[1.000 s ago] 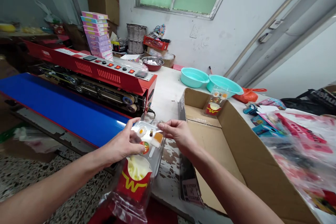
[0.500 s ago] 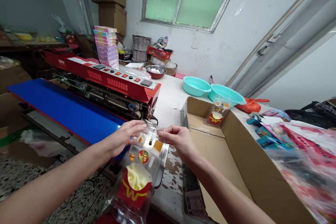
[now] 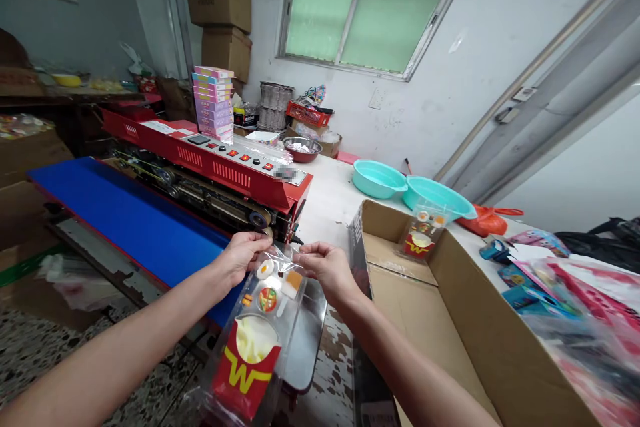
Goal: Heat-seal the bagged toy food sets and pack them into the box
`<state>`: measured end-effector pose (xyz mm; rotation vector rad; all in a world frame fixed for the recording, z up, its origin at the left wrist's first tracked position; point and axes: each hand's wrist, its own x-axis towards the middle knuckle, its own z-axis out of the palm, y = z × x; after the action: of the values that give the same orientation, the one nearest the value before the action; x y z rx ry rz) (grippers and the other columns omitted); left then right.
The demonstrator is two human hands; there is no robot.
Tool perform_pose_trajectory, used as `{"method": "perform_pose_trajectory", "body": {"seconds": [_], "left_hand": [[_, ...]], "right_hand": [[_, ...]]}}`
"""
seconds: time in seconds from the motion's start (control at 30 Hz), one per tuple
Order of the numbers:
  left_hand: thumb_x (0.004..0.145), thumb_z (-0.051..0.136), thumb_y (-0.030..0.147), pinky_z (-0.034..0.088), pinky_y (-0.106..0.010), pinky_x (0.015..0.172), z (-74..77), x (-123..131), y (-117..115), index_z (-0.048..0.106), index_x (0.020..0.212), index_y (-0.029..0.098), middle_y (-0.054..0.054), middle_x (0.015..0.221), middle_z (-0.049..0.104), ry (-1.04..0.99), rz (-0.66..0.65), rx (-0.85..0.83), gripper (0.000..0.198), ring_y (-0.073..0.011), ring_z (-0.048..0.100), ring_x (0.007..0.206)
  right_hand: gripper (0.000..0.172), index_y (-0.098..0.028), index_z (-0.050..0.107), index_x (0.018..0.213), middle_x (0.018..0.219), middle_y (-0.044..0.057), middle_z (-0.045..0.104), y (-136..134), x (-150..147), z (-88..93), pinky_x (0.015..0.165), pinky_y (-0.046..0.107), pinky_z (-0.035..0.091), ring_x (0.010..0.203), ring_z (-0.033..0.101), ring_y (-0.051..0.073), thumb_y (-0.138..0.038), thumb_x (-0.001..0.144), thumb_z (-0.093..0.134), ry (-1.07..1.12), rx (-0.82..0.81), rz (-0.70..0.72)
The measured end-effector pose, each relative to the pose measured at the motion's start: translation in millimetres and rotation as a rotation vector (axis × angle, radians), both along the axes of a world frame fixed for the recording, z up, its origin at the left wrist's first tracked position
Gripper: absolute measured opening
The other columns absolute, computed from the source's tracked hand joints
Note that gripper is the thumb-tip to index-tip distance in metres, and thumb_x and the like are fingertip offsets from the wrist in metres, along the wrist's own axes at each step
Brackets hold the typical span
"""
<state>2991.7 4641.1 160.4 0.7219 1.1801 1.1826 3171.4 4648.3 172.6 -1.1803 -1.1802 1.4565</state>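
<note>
Both hands pinch the top edge of a clear plastic bag (image 3: 294,320), which hangs down toward me. Inside lies a toy food set: a red French-fries box (image 3: 245,373) with a yellow W, plus small egg, pizza and bread pieces above it. My left hand (image 3: 243,257) grips the bag's upper left corner, close to the blue conveyor belt (image 3: 135,227). My right hand (image 3: 327,270) has the upper right corner between thumb and fingers. Behind the hands stands a red sealing machine (image 3: 215,170) with buttons along its top.
A cardboard box (image 3: 465,307) to the right holds another bagged toy set (image 3: 420,233) at its far end. Beyond are two turquoise basins (image 3: 380,179) and an orange bag (image 3: 490,221). Pink boxes (image 3: 214,103) are stacked behind the machine. Packaging (image 3: 590,293) is heaped at far right.
The bag has tilted and come a little closer to me, its top edge held by both hands. My left hand's fingers have closed more on its corner. The camera view has shifted slightly.
</note>
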Motion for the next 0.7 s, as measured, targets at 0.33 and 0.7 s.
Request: {"method": "perform_pose_trajectory", "body": {"seconds": [0.33, 0.7], "left_hand": [[0.053, 0.083, 0.021, 0.052, -0.027, 0.051, -9.8, -25, -1, 0.054, 0.093, 0.013, -0.01, 0.078, 0.068, -0.019, 0.05, -0.009, 0.05, -0.0183, 0.064, 0.057], [0.067, 0.069, 0.002, 0.052, -0.022, 0.047, -2.0, -79, 9, 0.054, 0.081, 0.012, -0.001, 0.06, 0.066, 0.12, 0.35, 0.018, 0.023, -0.0146, 0.062, 0.05]], "right_hand": [[0.036, -0.016, 0.053, 0.073, 0.055, -0.002, 0.058, 43, -22, -20.7, 0.046, 0.025, 0.043, 0.047, 0.053, 0.011, -0.02, 0.045, 0.076, 0.019, -0.027, -0.096], [0.04, -0.018, 0.049, 0.089, 0.086, 0.004, 0.057, 25, -13, -5.5, 0.057, 0.027, 0.052, 0.076, 0.059, 0.016, -0.039, 0.064, 0.072, -0.036, 0.126, -0.087]]}}
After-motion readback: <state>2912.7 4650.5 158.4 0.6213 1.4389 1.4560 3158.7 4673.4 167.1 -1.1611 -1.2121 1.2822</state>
